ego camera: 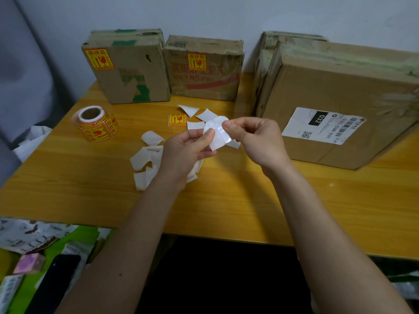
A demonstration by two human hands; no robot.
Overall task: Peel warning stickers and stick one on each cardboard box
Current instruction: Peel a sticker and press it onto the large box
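A pale bluish wall (226, 14) stands behind a smooth yellow wooden bench (226, 200) with a streaky grain. Against the wall sit brown cardboard boxes. The left box (127, 66) is scuffed, with green tape, and has a yellow and red warning sticker (99, 59) on its front. The middle box (204, 69) has red writing, shiny tape and its own sticker (196, 61). The big box (340, 105) on the right is plain, with a white shipping label (323, 125); I see no warning sticker on it.

A round roll of stickers (95, 123) lies on its side near the bench's left edge. One loose square sticker (177, 120) lies flat on the bench near the middle box. Many curled white backing scraps (145, 162) lie around the hands.

The left hand (186, 150) and right hand (256, 139) are raised above the bench. The fingers of both pinch one shiny white paper piece (217, 134) between them, thumbs on top.

Below the bench on the left is green stuff, printed paper and a black phone (56, 284).
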